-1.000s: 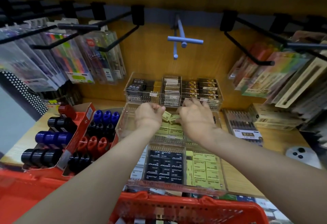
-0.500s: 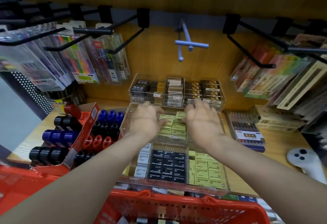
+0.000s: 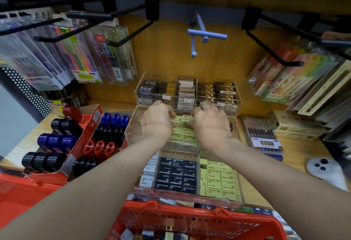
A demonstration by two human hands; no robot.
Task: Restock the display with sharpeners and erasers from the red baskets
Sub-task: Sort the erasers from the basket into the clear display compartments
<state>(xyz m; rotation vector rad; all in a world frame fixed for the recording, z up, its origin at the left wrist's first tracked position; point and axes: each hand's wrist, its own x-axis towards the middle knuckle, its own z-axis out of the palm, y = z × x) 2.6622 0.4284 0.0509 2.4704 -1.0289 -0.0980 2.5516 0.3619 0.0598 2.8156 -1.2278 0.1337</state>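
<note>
Hands: the left hand (image 3: 158,121) and right hand (image 3: 209,124) meet over the middle clear tray (image 3: 131,126), fingers curled down onto a row of pale green erasers (image 3: 187,131); the backs of the hands hide the fingertips, so whether either grips an eraser cannot be told.
Erasers: green packs lie flat in the middle tray, partly covered by both wrists; more green ones (image 3: 218,181) and black-sleeved ones (image 3: 177,173) fill the near tray (image 3: 190,198), whose left column is cut off by the left forearm.
Back tray: a third clear box (image 3: 238,95) against the wooden wall holds dark packs; their printing is too small to read.
Sharpeners: black, blue and red barrels (image 3: 106,135) stand in a red cardboard display (image 3: 89,126) left of the trays, with more lying on their sides (image 3: 57,141) beside it.
Red basket: its rim (image 3: 190,213) crosses the bottom edge, contents blurred and mostly out of frame; a second red basket (image 3: 17,188) shows only a corner at lower left.
Surroundings: pen packs (image 3: 98,57) hang from black hooks (image 3: 129,34); a boxed pen set (image 3: 264,135) and a white controller (image 3: 322,167) lie on the counter (image 3: 302,150) at right.
</note>
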